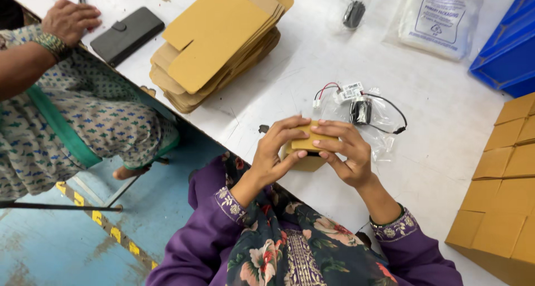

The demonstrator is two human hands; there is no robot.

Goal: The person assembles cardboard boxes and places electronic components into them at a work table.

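Both hands close on one small carton (pixel 305 146) at the near edge of the white worktop (pixel 312 68): left hand (pixel 273 152) wraps its left side, right hand (pixel 345 152) presses its top flap down with the fingers (pixel 329 144). Just beyond the right grip lies a bagged part (pixel 362 112) with wires. Flat cartons (pixel 217 40) are stacked well beyond the left grip. A co-worker's hand (pixel 69 18) rests far left by a black wallet (pixel 127 35).
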